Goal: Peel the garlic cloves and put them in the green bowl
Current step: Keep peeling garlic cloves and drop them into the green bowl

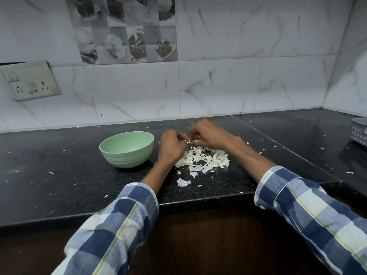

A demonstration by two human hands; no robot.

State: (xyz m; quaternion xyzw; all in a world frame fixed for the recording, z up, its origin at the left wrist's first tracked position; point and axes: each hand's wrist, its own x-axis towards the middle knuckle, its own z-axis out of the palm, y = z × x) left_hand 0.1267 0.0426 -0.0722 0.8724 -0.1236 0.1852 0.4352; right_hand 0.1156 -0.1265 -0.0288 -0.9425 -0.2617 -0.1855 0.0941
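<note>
Both hands meet above the black desk (59,175), just behind a heap of white garlic skins (206,159). The left hand (171,146) has its fingers curled in, and the right hand (208,134) is bent the same way, its fingers pinching toward the left ones. Between the two sets of fingertips sits a small garlic clove (187,140), pale with a pinkish tinge, held by both hands; it is too small and partly hidden to tell how much skin remains on it. The right hand looks slightly blurred.

The green bowl (127,148) stands upright on the desk just to the left of the left hand, apart from it. Its inside is hidden from this angle, so what it holds cannot be told. Loose flakes of skin lie scattered across the desk, with a larger curled piece (183,182) nearer the front edge.

Both forearms wear blue, white and yellow checked sleeves (123,225). A marble-patterned tiled wall (218,86) rises behind, with a switch plate (29,81) at the left. A grey container (360,132) shows at the right edge.
</note>
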